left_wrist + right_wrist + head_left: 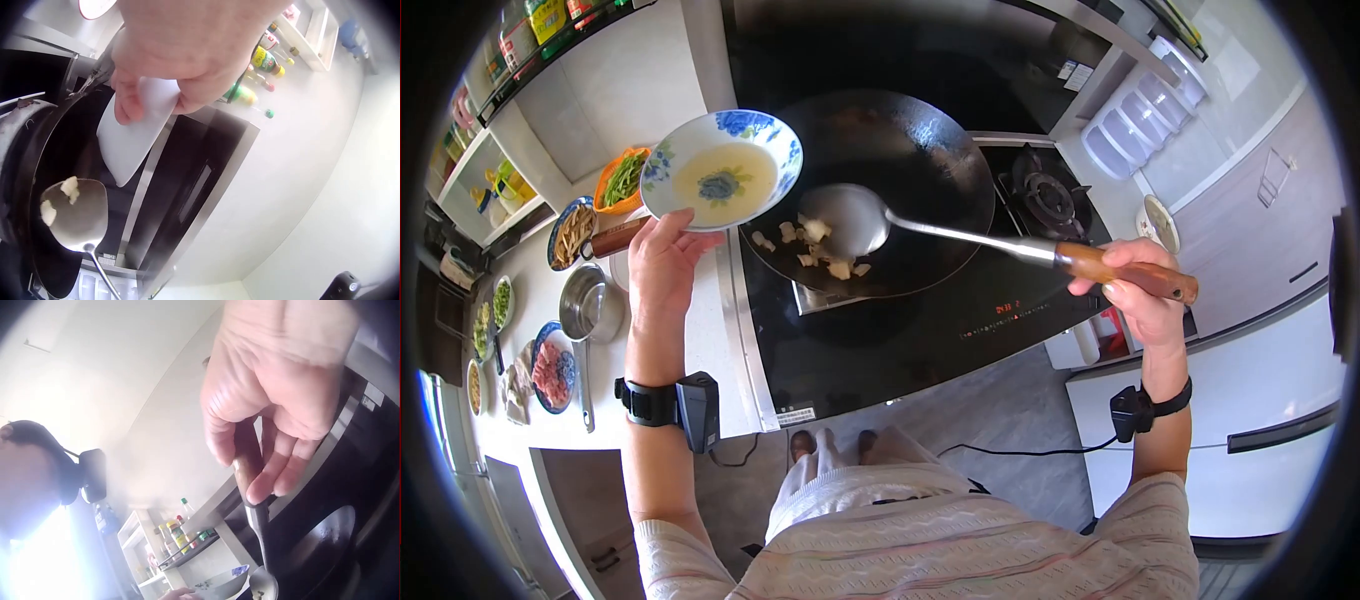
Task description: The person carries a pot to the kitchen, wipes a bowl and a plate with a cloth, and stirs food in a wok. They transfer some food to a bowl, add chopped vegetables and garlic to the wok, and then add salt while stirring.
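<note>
My left hand (pixel 662 262) holds a shallow white bowl (pixel 747 124) with blue flowers over the left side of a dark wok (pixel 945 160). Pale, slightly cloudy liquid lies in the bowl. In the left wrist view, thumb and fingers pinch the bowl (pixel 139 134) at its edge. My right hand (pixel 1145 295) grips the wooden handle of a metal wok spatula (pixel 855 222), whose blade is down in the wok. Small pale food pieces (pixel 838 269) lie beside the blade, and a few sit on it. A brown wooden handle (pixel 613 238) shows just left of my left hand.
The wok stands on a black glass cooktop (pixel 880 350) with a second burner (pixel 1045 190) to its right. Along the left counter are a saucepan (pixel 605 310), a plate of raw meat (pixel 570 345), an orange basket of green vegetables (pixel 608 208) and several other dishes.
</note>
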{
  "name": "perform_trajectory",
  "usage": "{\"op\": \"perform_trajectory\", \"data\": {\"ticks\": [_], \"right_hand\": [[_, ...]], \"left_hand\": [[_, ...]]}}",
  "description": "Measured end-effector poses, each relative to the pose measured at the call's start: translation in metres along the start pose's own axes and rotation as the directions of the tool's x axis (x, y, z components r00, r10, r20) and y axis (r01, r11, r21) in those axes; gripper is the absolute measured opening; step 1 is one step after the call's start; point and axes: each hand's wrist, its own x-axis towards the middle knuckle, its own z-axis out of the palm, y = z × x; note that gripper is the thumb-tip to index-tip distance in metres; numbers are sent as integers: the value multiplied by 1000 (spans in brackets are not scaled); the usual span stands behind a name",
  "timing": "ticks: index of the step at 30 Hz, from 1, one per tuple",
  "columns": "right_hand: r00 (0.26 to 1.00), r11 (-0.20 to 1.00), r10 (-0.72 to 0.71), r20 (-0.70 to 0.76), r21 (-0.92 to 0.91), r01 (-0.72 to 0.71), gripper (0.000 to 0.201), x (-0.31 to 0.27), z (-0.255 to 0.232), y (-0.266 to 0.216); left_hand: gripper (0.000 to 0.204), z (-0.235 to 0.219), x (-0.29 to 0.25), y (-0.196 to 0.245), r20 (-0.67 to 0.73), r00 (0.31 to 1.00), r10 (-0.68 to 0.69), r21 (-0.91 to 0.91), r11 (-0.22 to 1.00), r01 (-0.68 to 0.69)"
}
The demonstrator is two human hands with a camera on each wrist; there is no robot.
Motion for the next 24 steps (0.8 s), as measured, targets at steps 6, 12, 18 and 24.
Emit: {"op": "perform_trajectory", "data": {"ticks": [6, 12, 18, 24], "right_hand": [[927, 992, 116, -357, 0, -125, 25, 35, -27, 23], [847, 941, 322, -423, 44, -336, 28, 57, -57, 37], [804, 816, 499, -324, 487, -310, 26, 44, -4, 103], [770, 702, 547, -327, 681, -209, 21, 32, 26, 131]], "left_hand": [[28, -4, -12, 8, -37, 999, 4, -10, 1000, -4], [29, -18, -27, 20, -34, 999, 25, -8, 1000, -26], [26, -27, -37, 26, -38, 999, 18, 23, 1000, -17], [24, -26, -41, 22, -34, 999, 1, -6, 1000, -2]]}}
